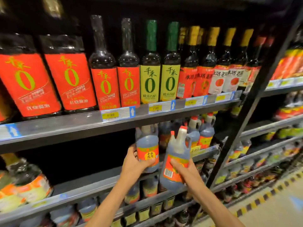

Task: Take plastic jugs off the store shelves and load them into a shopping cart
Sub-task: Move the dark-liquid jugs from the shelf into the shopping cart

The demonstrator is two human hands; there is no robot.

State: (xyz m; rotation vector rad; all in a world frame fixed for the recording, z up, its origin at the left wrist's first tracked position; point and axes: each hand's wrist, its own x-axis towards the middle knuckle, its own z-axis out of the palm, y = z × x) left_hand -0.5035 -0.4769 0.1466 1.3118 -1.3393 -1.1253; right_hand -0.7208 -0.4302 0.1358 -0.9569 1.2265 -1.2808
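Observation:
Two dark plastic jugs with orange-red labels are in my hands in front of the second shelf. My left hand [133,163] grips the left jug [147,143] round its lower body; this jug stands upright, its top hidden behind the shelf edge. My right hand [183,169] holds the right jug [177,159] round its label; it leans left, with its red cap and handle showing. More of the same jugs [205,130] stand on the shelf behind, to the right. No shopping cart is in view.
Tall glass bottles with red and green labels [105,79] fill the upper shelf [82,125]. A dark gap lies left of the jugs. Lower shelves hold several small bottles [149,187]. A black upright post [246,118] stands to the right, with the floor's yellow-black striped edge [268,192] below.

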